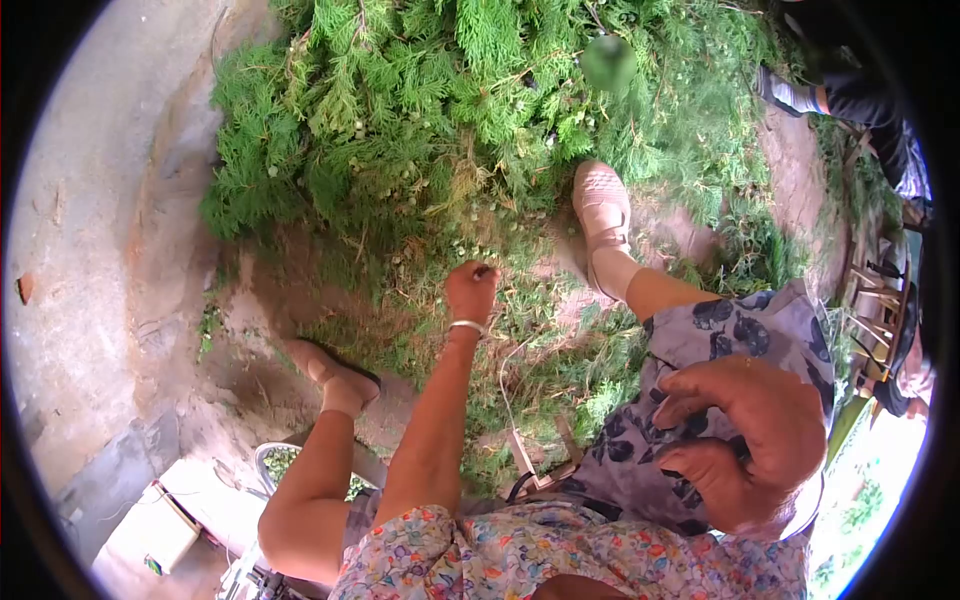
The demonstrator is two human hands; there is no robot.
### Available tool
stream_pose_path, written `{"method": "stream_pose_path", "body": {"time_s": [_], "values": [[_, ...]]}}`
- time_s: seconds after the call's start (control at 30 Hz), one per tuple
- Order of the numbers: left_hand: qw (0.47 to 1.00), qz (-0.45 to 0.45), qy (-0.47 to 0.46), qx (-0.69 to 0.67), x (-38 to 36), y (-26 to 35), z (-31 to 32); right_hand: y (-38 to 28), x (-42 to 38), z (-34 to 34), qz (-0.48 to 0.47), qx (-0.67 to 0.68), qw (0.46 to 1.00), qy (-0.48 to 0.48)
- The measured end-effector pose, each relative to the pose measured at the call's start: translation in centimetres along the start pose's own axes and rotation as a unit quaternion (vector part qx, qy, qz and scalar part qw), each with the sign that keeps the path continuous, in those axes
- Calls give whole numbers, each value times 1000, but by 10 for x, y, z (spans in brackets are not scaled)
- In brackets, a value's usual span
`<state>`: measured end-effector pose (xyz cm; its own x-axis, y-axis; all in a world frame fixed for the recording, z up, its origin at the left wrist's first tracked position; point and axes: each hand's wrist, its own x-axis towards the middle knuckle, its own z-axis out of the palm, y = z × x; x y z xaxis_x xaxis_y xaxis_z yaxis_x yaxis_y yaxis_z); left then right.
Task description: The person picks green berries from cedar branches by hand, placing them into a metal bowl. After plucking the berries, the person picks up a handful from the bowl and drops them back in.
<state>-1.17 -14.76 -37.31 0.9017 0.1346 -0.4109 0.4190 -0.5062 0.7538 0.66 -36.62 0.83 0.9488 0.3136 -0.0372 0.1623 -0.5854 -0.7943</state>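
My left hand is closed in a fist low over the ground, with a white bangle on its wrist. A small dark patch shows at its fingers; what they hold, if anything, I cannot make out. Under and around it lie loose green sprigs. Just beyond is a large heap of scale-leaved evergreen branches bearing small pale green cones. My right hand is close to the camera above my right thigh. Its fingers curve apart from the thumb, and nothing shows between them.
My shoes rest on the littered ground. A white-rimmed basin with green bits stands by my left leg, near a pale box. Concrete runs along the left. Another person's foot and a wooden chair are at right.
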Motion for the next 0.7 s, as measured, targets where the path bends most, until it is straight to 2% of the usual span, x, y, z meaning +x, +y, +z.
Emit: {"method": "stream_pose_path", "body": {"time_s": [0.03,0.07,0.1,0.13,0.17,0.23,0.27,0.3,0.37,0.43,0.5,0.63,0.7], "values": [[1000,3,0,-2,7,14,4,-1,0,0,-2,-3,1000,2],[984,47,-16,171,15,24,11,-1,-1,1,2,-2,1000,1],[937,88,-32,338,19,47,11,0,0,1,7,0,1000,-1],[937,23,-81,339,23,70,12,1,1,1,8,-1,1000,0],[937,24,-82,338,28,73,14,2,3,1,-7,-3,1000,-6],[890,262,58,369,38,77,19,3,5,-2,-18,-8,1000,-10],[897,219,11,384,48,76,20,4,5,-4,-7,-12,999,-35],[898,220,10,382,50,76,16,4,5,-6,5,-15,998,-62],[926,150,-46,342,52,74,-2,3,6,-4,1,-20,998,-61],[926,164,-52,337,50,26,-10,1,8,0,-4,-19,998,-58],[916,182,-121,337,31,-8,-26,-4,13,6,-29,4,999,-24],[895,127,-75,421,-9,27,-33,-7,11,6,-31,0,999,-45],[873,278,-53,398,8,26,-2,-1,6,6,-55,-29,997,-54]]}}
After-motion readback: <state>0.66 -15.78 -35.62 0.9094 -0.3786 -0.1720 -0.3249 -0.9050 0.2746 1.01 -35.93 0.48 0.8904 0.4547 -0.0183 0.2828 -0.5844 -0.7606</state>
